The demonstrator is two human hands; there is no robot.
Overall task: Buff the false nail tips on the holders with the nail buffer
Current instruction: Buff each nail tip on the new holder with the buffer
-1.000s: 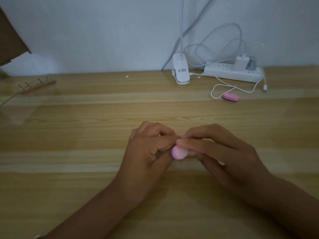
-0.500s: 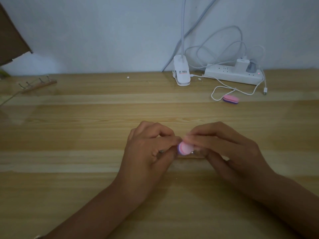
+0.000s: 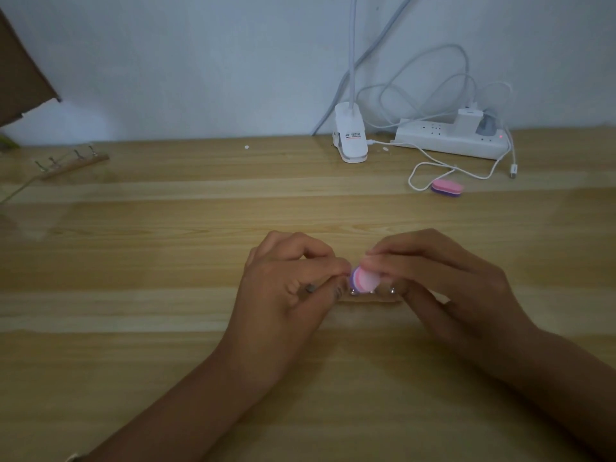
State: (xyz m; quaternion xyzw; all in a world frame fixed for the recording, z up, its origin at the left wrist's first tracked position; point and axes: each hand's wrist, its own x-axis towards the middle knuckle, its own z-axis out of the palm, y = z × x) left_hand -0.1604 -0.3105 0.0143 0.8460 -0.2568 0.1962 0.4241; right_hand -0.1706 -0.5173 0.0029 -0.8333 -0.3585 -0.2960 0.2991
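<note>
While your left hand (image 3: 286, 291) curls round a holder (image 3: 310, 288), your right hand (image 3: 443, 281) pinches the pink nail buffer (image 3: 365, 280), long axis 3-to-9, rounded end toward 9 o'clock.

legible text: none.
entry 1: lamp clip (image 3: 348, 146), white, at 12 o'clock by the wall. small label (image 3: 353, 135) on the front face, with a short row of dark characters above a thin red line; too small and blurred to read, brand not to be told.
entry 2: power strip (image 3: 443, 141), white, at 1 o'clock. faint marks round the sockets, not readable. one red indicator light (image 3: 501, 137) lit near the right end; any word or number beside it too small to tell.
</note>
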